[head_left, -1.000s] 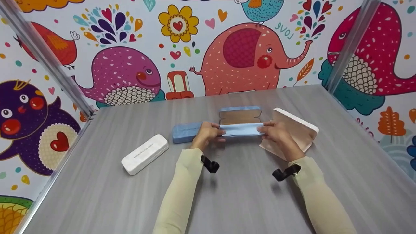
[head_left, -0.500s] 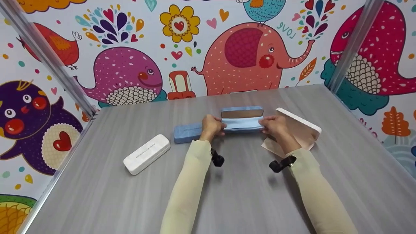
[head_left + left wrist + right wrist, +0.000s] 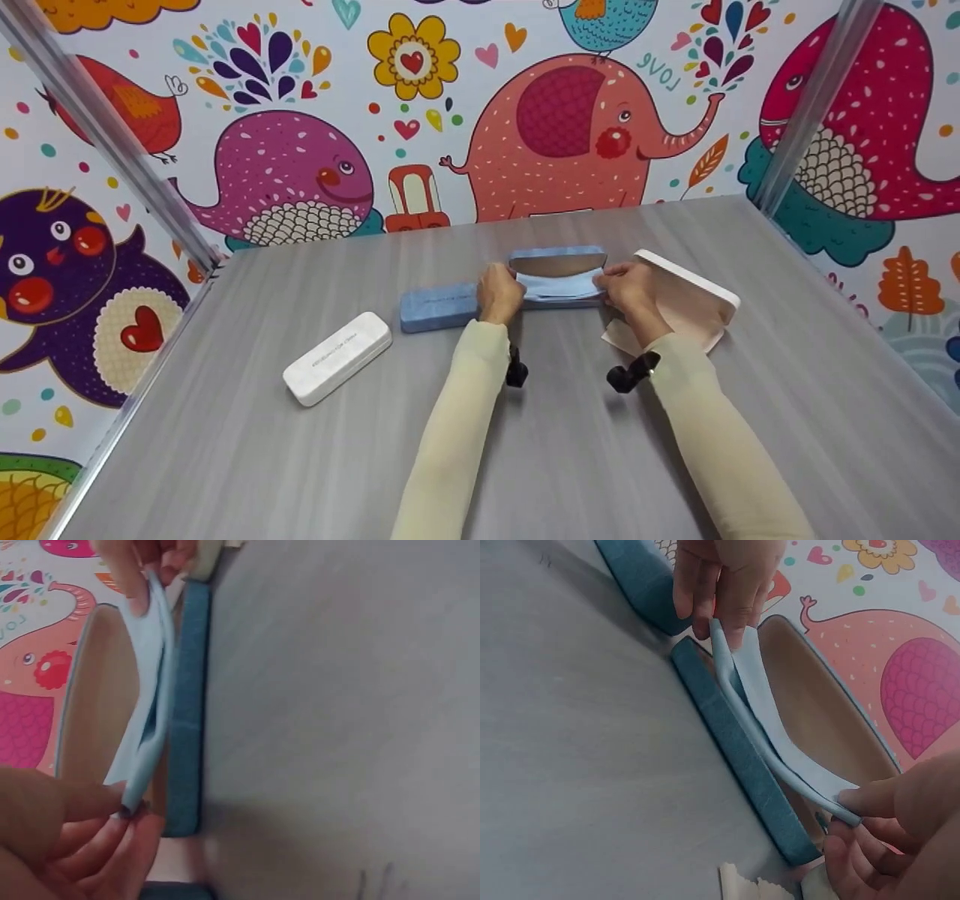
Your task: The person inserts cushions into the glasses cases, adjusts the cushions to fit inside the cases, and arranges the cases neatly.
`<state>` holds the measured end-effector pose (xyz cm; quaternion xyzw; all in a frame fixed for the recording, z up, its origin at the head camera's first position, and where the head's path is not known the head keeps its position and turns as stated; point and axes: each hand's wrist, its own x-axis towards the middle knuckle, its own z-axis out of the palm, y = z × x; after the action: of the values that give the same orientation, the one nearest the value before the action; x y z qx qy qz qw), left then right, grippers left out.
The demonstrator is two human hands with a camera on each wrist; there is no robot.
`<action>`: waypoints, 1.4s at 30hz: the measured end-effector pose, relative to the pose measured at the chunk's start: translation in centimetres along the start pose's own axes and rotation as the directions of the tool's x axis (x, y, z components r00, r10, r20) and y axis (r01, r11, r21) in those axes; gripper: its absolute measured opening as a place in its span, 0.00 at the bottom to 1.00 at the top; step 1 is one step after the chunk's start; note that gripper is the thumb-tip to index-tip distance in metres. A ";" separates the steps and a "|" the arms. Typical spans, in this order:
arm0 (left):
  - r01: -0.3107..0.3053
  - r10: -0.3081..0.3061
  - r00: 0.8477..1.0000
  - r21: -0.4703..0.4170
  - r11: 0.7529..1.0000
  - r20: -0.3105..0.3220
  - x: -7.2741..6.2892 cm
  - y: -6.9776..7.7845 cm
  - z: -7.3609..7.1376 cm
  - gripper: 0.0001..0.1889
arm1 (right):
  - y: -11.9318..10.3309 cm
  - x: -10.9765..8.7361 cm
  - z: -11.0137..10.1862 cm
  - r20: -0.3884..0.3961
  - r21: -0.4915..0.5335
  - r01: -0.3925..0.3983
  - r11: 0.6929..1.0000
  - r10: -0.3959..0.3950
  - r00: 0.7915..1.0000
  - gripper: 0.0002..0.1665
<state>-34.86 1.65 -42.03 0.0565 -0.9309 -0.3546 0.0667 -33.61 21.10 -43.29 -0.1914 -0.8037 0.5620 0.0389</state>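
A folded light-blue cloth is stretched between the two hands, sagging slightly in the middle. The left hand pinches one end of it; the right hand pinches the other between thumb and fingers. Just beneath and behind the cloth stands an open blue glasses case with a brown lining, its lid raised toward the wall. In the left wrist view the cloth hangs over the opening of the case. From the right wrist the cloth appears at the mouth of the case.
A closed blue case lies beside the left hand. Farther left is a closed white case. Right of the right hand, an open white case stands with a beige cloth around it. A patterned wall bounds the table's back.
Both hands have carried the cloth away from the body, from in front of the open blue case to over its opening. The cloth now sags more. The other cases stay put.
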 end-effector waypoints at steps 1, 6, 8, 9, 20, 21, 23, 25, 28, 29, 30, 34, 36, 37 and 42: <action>-0.011 0.011 1.000 0.007 1.000 -0.015 0.0 0.0 0.2 0.22 | 0.1 0.0 0.1 -0.005 -0.018 0.009 1.000 -0.009 1.000 0.15; -0.092 0.093 0.993 0.013 0.996 -0.079 -0.1 0.2 0.8 0.26 | 0.1 0.2 0.4 -0.046 -0.124 0.040 0.992 -0.046 0.998 0.15; -0.119 0.119 0.989 -0.002 0.993 -0.088 -0.1 0.2 0.9 0.26 | 0.1 0.3 0.4 -0.054 -0.150 0.048 0.988 -0.056 0.997 0.15; -0.133 0.131 0.986 -0.006 0.991 -0.098 -0.1 0.3 0.9 0.26 | 0.0 0.3 0.4 -0.055 -0.158 0.048 0.986 -0.057 0.997 0.15; -0.171 0.172 0.974 0.019 0.985 -0.144 -0.1 -0.4 0.8 0.26 | 0.1 0.4 0.6 -0.043 -0.217 0.048 0.975 -0.059 0.997 0.14; -0.173 0.174 0.974 0.019 0.985 -0.144 -0.1 -0.4 0.8 0.26 | 0.1 0.4 0.6 -0.047 -0.223 0.051 0.974 -0.063 0.997 0.14; -0.171 0.172 0.976 0.017 0.985 -0.137 -0.1 -0.5 0.8 0.26 | 0.2 0.4 0.6 -0.056 -0.228 0.055 0.972 -0.070 0.996 0.14; -0.169 0.170 0.976 0.016 0.985 -0.136 0.0 -0.5 0.8 0.27 | 0.2 0.4 0.6 -0.062 -0.237 0.062 0.969 -0.079 0.995 0.13; -0.155 0.158 0.979 0.035 0.987 -0.125 0.1 -0.5 1.0 0.26 | 0.3 0.5 0.6 -0.064 -0.242 0.082 0.967 -0.100 0.993 0.13; -0.150 0.155 0.980 0.050 0.987 -0.128 0.1 -0.5 1.1 0.26 | 0.3 0.5 0.6 -0.063 -0.242 0.088 0.966 -0.106 0.992 0.13; -0.143 0.151 0.980 0.064 0.988 -0.132 0.1 -0.5 1.2 0.25 | 0.4 0.5 0.6 -0.064 -0.248 0.093 0.964 -0.112 0.992 0.14; -0.126 0.139 0.979 0.094 0.988 -0.151 0.1 -0.5 1.6 0.22 | 0.5 0.4 0.5 -0.055 -0.269 0.100 0.958 -0.119 0.991 0.14; -0.123 0.137 0.980 0.101 0.987 -0.146 0.1 -0.5 1.6 0.19 | 0.5 0.4 0.4 -0.042 -0.281 0.095 0.955 -0.111 0.993 0.15; -0.122 0.136 0.980 0.103 0.987 -0.143 0.1 -0.5 1.6 0.18 | 0.4 0.3 0.3 -0.033 -0.279 0.089 0.956 -0.102 0.994 0.15; -0.106 0.117 0.989 0.123 0.987 -0.087 0.2 -0.3 0.5 0.12 | 0.0 -0.3 -0.4 -0.039 -0.319 0.094 0.943 -0.112 0.993 0.17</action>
<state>-35.10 1.76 -42.61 0.0248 -0.9478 -0.2917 0.1267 -33.28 21.33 -43.07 -0.1687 -0.8908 0.4176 0.0598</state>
